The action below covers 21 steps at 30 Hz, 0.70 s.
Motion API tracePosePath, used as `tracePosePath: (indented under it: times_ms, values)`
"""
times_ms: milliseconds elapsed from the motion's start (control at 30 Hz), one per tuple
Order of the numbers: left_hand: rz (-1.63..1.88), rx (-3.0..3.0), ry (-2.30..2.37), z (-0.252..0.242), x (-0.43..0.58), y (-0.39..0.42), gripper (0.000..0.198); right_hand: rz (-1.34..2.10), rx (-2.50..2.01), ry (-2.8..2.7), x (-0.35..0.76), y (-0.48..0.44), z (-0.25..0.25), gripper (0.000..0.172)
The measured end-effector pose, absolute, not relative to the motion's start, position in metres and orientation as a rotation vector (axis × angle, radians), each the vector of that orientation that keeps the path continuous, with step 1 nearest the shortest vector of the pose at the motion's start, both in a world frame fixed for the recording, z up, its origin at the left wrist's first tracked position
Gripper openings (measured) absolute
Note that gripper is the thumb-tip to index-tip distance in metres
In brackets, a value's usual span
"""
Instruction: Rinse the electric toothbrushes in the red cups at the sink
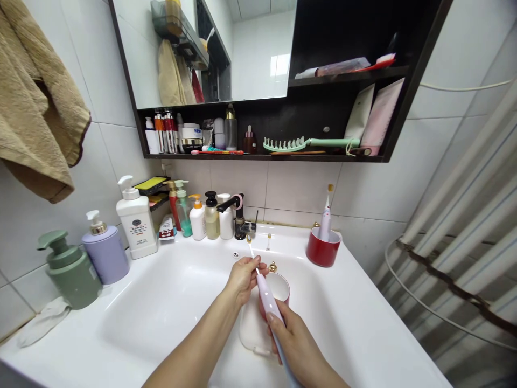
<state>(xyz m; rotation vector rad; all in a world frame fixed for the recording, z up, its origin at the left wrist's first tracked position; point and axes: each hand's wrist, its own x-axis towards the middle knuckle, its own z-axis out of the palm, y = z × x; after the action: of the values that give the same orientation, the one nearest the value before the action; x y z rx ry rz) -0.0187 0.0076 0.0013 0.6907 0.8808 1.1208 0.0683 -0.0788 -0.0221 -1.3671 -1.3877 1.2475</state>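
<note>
A pale pink electric toothbrush (266, 295) slants over the sink basin, its bristles pointing up toward the tap. My right hand (298, 337) is wrapped round its handle. With thumb and fingers, my left hand (243, 277) pinches the thin neck of the brush head, just above the handle. Beneath my hands, a cup (283, 285) and a white tray-like piece (251, 330) rest in the basin, both partly hidden. A small loose brush head (269, 242) is on the sink ledge behind. At the right, a red cup (323, 252) holds another electric toothbrush (325, 222).
The black tap (239, 215) rises at the back of the white sink (161, 302). Several pump bottles, including a green one (72, 275) and a purple one (105, 256), line the left side. A dark mirror cabinet (258, 158) overhangs the back; white pipes (464, 253) stand right.
</note>
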Motion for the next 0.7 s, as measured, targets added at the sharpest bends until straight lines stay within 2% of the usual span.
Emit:
tracePosePath:
  times_ms: [533,700]
  values:
    - [1.125,0.755,0.802,0.007,-0.008,-0.005,0.013,1.263,-1.286,-1.306,0.073,-0.076,-0.020,0.029]
    - [1.175,0.808,0.805,0.008,-0.006,-0.007,0.012,1.179,-1.253,-1.336,0.073,-0.077,-0.020,0.026]
